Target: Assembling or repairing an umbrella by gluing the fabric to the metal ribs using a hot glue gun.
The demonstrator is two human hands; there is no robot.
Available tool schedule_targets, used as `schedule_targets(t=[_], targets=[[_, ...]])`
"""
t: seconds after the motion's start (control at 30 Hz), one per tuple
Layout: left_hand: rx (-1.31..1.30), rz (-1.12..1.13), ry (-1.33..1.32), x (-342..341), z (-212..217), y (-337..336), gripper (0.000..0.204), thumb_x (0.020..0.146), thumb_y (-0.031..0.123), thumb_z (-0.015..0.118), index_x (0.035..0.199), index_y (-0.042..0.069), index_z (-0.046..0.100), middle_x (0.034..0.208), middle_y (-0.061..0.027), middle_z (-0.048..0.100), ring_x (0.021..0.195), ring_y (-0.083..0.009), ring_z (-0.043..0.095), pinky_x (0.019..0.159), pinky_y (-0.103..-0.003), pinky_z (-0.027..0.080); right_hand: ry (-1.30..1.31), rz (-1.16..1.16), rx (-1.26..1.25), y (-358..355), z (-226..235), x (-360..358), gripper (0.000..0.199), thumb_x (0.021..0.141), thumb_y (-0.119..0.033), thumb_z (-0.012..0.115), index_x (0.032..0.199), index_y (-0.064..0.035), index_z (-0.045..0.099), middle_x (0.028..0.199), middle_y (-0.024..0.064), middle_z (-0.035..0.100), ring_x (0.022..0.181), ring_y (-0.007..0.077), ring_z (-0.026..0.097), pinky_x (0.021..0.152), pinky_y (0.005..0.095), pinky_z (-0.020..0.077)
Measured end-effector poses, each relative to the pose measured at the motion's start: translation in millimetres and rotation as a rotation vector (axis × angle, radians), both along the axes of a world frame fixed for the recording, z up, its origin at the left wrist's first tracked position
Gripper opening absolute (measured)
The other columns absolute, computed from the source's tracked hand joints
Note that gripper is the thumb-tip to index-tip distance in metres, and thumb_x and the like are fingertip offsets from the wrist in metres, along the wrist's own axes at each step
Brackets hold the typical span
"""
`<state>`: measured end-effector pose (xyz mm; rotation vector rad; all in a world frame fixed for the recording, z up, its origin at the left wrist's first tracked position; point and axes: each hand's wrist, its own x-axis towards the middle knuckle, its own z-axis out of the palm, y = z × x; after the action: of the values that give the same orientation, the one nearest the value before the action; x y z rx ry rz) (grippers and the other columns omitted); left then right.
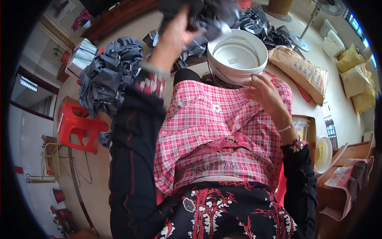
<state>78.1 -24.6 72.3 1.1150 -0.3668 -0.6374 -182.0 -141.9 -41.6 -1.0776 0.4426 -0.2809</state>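
A white bucket (238, 71) stands at my knees, its mouth tilted toward me and its inside showing. My right hand (266, 95) is at its lower right side, fingers loosely spread and fingertips against or very close to the wall. My left hand (178, 34) reaches out left of the bucket and is smeared by motion. Its fingers are among blurred dark grey sheet material (211, 24); whether they grip it I cannot make out. A pink checked apron (199, 115) covers my lap.
A heap of crumpled dark grey sheets (113, 69) lies on the left, near a red plastic stool (81, 125). More dark sheets (254, 20) lie beyond the bucket. To the right are a large paper sack (300, 71), yellowish bags (357, 77) and a wooden chair (346, 175).
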Motion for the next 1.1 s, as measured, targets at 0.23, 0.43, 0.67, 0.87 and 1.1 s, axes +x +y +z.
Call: schedule_targets(t=[0.23,0.43,0.67,0.87,1.1], targets=[[0.04,-0.46,0.098,3,-77,31,0.02,0.088,0.017,0.051,0.086,-0.001,0.06,0.083,-0.0099,0.063,0.078,-0.0191,0.062,0.075,-0.03,0.051,0.213,0.229,-0.111,8,-2,-7,0.026,0.09,-0.021,0.048,0.106,-0.0005,0.052,0.087,0.0089,0.061,0.07,0.0166,0.062,0.066,0.0306,0.0536],[0.388,-0.362,-0.065,-48,-121,153,0.026,0.087,0.022,0.055,0.102,0.0,0.055,0.088,-0.0063,0.061,0.076,-0.0138,0.06,0.071,-0.026,0.051,0.272,0.301,-0.221,8,-8,-7,0.024,0.09,-0.019,0.048,0.106,-0.0022,0.053,0.084,0.0077,0.061,0.067,0.014,0.061,0.062,0.0278,0.0526],[0.817,0.013,-0.321,-22,-146,325,0.029,0.084,0.026,0.057,0.099,0.001,0.056,0.083,-0.0044,0.06,0.071,-0.0119,0.06,0.062,-0.024,0.049,0.262,0.256,-0.306,-15,-32,-12,0.026,0.088,-0.021,0.051,0.107,-0.0023,0.054,0.083,0.0071,0.062,0.064,0.0147,0.06,0.057,0.0261,0.0509],[1.493,0.08,-0.502,-21,-241,453,0.047,0.073,0.04,0.063,0.09,-0.004,0.061,0.08,-0.015,0.063,0.066,-0.0256,0.062,0.062,-0.033,0.049,0.322,0.248,-0.196,-25,-52,-13,0.024,0.089,-0.019,0.05,0.106,-0.0033,0.053,0.084,0.008,0.062,0.066,0.0164,0.062,0.059,0.03,0.0533],[1.563,-0.194,-0.297,-81,-304,397,0.057,0.064,0.045,0.066,0.089,-0.006,0.063,0.093,-0.0242,0.062,0.082,-0.0349,0.061,0.077,-0.038,0.047,0.438,0.264,-0.186,-18,-65,-17,0.024,0.089,-0.019,0.048,0.107,-0.0037,0.052,0.084,0.0094,0.062,0.068,0.018,0.062,0.061,0.0336,0.0547]])
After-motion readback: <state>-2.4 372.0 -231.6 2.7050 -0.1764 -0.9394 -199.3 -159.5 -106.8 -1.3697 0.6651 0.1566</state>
